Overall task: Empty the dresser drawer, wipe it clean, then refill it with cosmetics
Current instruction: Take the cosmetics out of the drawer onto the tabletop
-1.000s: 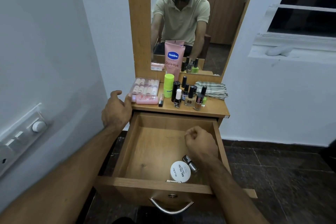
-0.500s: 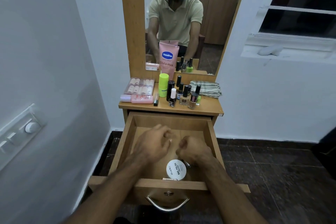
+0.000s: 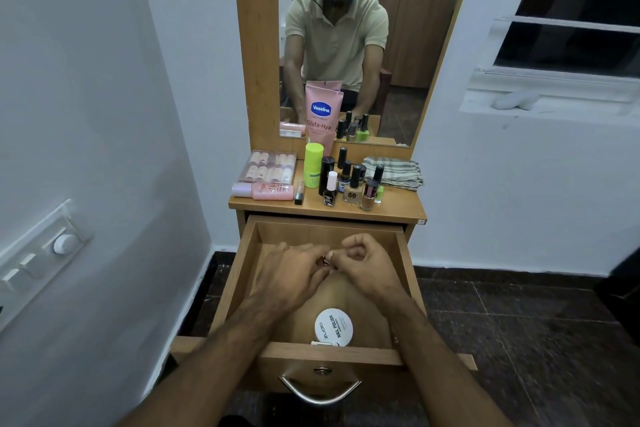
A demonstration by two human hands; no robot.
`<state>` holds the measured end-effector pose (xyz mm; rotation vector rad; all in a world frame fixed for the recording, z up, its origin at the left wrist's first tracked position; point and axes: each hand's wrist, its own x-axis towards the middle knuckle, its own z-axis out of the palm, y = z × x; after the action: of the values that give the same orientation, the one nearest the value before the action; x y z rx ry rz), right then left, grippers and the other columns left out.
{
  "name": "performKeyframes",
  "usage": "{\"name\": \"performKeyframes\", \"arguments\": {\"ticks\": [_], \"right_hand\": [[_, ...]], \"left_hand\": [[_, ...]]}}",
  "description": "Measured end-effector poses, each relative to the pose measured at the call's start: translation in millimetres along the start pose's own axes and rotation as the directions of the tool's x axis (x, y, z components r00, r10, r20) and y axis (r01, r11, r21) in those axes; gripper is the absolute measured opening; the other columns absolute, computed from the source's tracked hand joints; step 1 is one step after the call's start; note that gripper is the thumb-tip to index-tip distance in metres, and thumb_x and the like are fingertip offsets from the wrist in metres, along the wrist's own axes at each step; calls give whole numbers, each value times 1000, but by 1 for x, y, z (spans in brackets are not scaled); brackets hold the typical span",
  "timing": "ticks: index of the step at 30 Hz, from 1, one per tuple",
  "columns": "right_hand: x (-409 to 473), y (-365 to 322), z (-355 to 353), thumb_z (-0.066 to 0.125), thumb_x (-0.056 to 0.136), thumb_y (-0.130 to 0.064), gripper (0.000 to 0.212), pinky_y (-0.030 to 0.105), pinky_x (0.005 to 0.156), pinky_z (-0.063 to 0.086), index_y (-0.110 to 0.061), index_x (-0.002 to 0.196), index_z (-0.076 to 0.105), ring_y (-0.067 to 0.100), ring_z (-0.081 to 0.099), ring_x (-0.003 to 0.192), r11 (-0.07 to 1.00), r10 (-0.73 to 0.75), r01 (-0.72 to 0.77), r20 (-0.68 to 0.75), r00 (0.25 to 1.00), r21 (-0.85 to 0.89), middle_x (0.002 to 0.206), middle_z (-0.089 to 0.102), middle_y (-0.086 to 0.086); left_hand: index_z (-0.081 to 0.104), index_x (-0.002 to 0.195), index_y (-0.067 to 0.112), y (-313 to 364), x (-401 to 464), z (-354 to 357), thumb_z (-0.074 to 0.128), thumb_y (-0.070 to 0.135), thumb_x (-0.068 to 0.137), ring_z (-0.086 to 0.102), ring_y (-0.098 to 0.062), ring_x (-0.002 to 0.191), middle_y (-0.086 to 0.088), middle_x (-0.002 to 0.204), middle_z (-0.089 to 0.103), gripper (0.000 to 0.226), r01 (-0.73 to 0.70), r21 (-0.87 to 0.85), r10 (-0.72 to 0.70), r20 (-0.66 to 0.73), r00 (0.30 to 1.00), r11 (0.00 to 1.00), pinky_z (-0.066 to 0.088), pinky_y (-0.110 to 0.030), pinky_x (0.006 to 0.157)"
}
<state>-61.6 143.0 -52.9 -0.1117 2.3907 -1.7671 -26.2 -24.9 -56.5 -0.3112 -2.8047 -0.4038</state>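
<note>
The wooden drawer (image 3: 331,353) is pulled open below the dresser top (image 3: 398,210). Both my hands are inside it, over its middle. My left hand (image 3: 294,276) and my right hand (image 3: 367,263) meet at the fingertips and pinch a small dark cosmetic item (image 3: 325,258), which is mostly hidden by the fingers. A round white nail polish remover tub (image 3: 333,326) lies near the drawer's front wall, with a small pale item (image 3: 323,343) beside it.
On the dresser top stand a pink Vaseline tube (image 3: 323,118), a green bottle (image 3: 313,165), several nail polish bottles (image 3: 351,184), a clear case (image 3: 273,166), a lying pink bottle (image 3: 268,191) and a folded striped cloth (image 3: 394,172). Walls flank the dresser.
My left hand left the dresser's left edge and came into the drawer. Both hands then moved toward the drawer's back, fingertips together on the small item. The silver bottle beside the tub is gone from view.
</note>
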Motion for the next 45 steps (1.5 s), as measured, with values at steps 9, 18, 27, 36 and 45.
{"name": "performKeyframes", "arguments": {"ticks": [9,18,27,36,45], "right_hand": [[-4,-10,0,83,84,-19,42,23,83,58,-26,119,60,5,72,97,981,-192,193,-108,975,4,102,76,-8],[17,-65,-10,68,96,-29,38,31,83,55,-28,133,61,8,63,98,774,-512,331,-225,829,-540,116,68,-6],[34,-73,-1,69,95,-31,32,37,81,58,-27,125,59,16,67,96,754,-471,253,-231,851,-606,111,72,-3],[33,-70,2,70,95,-32,27,38,79,59,-27,119,59,15,66,94,756,-469,241,-247,848,-609,109,70,-3],[33,-71,1,66,96,-40,25,35,74,55,-30,117,58,13,63,94,713,-477,210,-243,845,-669,112,64,-9]], "left_hand": [[59,131,37,0,-2,-6,53,62,93,65,-6,88,16,108,70,46,137,-72,-139,-26,990,988,55,-31,79],[64,122,31,-3,-5,-5,57,39,95,65,-6,92,14,105,72,29,209,-99,-207,28,978,973,54,-26,81],[62,122,31,-6,-5,-2,54,35,93,66,-7,90,12,99,73,30,190,-138,-191,4,982,972,52,-25,78],[60,121,32,-5,-4,0,54,34,92,66,-9,89,12,100,72,30,213,-152,-215,7,977,965,52,-25,77],[58,124,32,-5,-5,0,55,34,94,66,-9,89,12,101,72,31,208,-160,-208,17,978,965,51,-24,78]]}}
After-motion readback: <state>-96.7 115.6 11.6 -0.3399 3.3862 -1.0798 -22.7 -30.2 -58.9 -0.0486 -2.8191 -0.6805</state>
